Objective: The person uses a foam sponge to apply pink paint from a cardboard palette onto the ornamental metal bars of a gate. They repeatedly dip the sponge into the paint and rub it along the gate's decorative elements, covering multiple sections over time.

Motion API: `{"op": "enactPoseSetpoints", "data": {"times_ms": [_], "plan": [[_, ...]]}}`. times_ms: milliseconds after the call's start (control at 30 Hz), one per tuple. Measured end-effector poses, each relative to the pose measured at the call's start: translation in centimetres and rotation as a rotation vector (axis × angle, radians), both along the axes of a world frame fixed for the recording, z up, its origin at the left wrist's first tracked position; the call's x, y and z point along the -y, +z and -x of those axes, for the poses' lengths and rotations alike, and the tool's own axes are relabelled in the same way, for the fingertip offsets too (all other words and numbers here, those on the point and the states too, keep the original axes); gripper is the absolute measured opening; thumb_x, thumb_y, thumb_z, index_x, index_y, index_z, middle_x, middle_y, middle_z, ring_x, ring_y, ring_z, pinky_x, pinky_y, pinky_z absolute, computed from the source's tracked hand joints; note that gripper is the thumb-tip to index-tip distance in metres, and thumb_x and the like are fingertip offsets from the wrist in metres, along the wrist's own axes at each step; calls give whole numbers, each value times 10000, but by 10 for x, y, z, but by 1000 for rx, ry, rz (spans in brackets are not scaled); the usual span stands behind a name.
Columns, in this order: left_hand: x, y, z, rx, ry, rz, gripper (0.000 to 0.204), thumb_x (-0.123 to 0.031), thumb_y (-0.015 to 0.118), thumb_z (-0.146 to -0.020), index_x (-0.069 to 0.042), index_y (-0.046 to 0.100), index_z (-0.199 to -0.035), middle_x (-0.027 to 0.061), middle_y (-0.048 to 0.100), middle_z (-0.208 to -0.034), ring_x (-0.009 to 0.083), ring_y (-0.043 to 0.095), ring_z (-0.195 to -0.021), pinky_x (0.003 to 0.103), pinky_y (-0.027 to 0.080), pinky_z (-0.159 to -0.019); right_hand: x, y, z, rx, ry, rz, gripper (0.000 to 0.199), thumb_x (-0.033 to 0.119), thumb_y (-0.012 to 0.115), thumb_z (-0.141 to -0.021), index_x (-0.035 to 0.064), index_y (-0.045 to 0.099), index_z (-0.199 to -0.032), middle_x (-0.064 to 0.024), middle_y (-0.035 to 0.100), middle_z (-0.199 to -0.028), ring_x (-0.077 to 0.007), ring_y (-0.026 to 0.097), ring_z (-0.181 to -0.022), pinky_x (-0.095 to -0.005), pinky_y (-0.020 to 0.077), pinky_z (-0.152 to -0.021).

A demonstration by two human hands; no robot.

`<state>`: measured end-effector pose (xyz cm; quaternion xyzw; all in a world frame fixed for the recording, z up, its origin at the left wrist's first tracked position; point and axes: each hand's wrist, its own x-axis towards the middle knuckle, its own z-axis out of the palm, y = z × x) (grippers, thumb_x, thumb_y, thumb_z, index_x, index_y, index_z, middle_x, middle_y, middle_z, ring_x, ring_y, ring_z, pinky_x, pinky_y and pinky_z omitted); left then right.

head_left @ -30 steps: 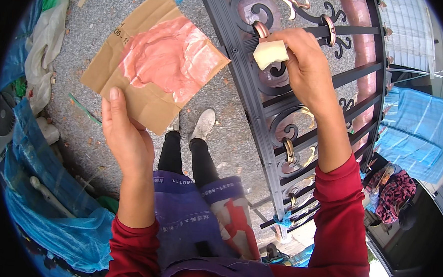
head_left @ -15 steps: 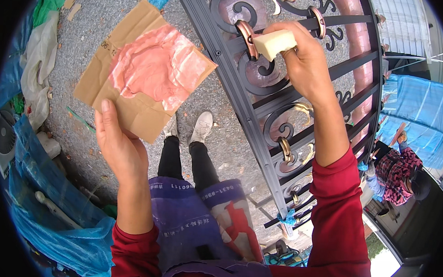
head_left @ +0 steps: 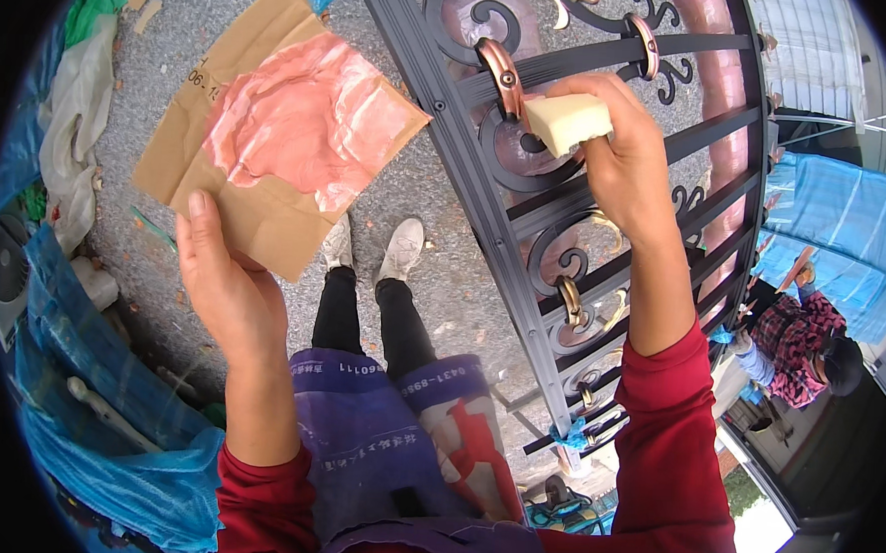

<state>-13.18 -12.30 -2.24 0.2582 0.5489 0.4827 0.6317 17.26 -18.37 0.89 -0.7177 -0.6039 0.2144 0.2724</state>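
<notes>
My left hand (head_left: 224,280) grips the near edge of a piece of cardboard (head_left: 174,157), thumb on top and fingers underneath. Pinkish paste (head_left: 296,119) is spread over a film on the cardboard. Between the fingers of my right hand (head_left: 625,156) is a pale yellow sponge block (head_left: 568,123), held at the dark metal gate (head_left: 451,127) with its scrollwork. Just left of the sponge is a copper-coloured collar (head_left: 501,77) on a bar; whether they touch I cannot tell. Another copper collar (head_left: 643,47) lies beyond my right hand.
Blue sheeting (head_left: 117,480) and a pale plastic sheet (head_left: 78,137) lie along the left. A fan (head_left: 7,279) stands at the left edge. A person in a checked shirt (head_left: 795,340) works on the gate's far right side. My shoes (head_left: 401,249) are on the gravelly ground.
My right hand with the sponge has moved slightly right and down, away from the copper collar. The left hand and the cardboard have shifted a little left.
</notes>
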Motion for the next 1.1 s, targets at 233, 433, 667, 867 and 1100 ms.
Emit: {"op": "enactPoseSetpoints", "data": {"times_ms": [233,433,667,867,1100], "plan": [[0,-2,-2,-25,-11,-3,466,-294,499,-1024,-3,416,-1378,108,558,-1296,178,586,-1150,322,485,-968,6,-13,2,-39,0,-93,453,-208,429,-715,11,630,-1057,-93,624,-1046,-221,607,-974,-294,464,-882],[-4,0,-2,-25,-4,-9,470,-287,498,-1024,0,408,-1385,107,554,-1302,183,585,-1156,323,490,-964,18,-8,5,-52,-108,-158,386,-177,522,-734,34,637,-1036,-105,636,-1026,-259,611,-986,-321,476,-884],[-4,0,-5,-45,-12,-12,479,-296,481,-1029,5,405,-1393,114,545,-1318,185,580,-1165,325,484,-972,17,-13,7,89,-39,-211,323,-140,573,-765,49,653,-1015,-102,644,-1021,-275,612,-957,-333,495,-832],[-5,2,-8,-47,-21,-12,478,-296,483,-1029,3,408,-1395,113,542,-1328,182,569,-1180,324,462,-997,22,-20,10,37,-29,-190,357,-163,572,-750,47,651,-1028,-117,641,-1042,-269,615,-998,-339,493,-860],[-6,-1,2,-60,-26,6,472,-295,481,-1030,1,411,-1390,111,548,-1317,181,579,-1169,323,480,-976,18,-12,0,-82,-166,-269,519,-219,431,-641,45,642,-1035,-108,631,-1061,-265,613,-1004,-321,474,-918]]}}
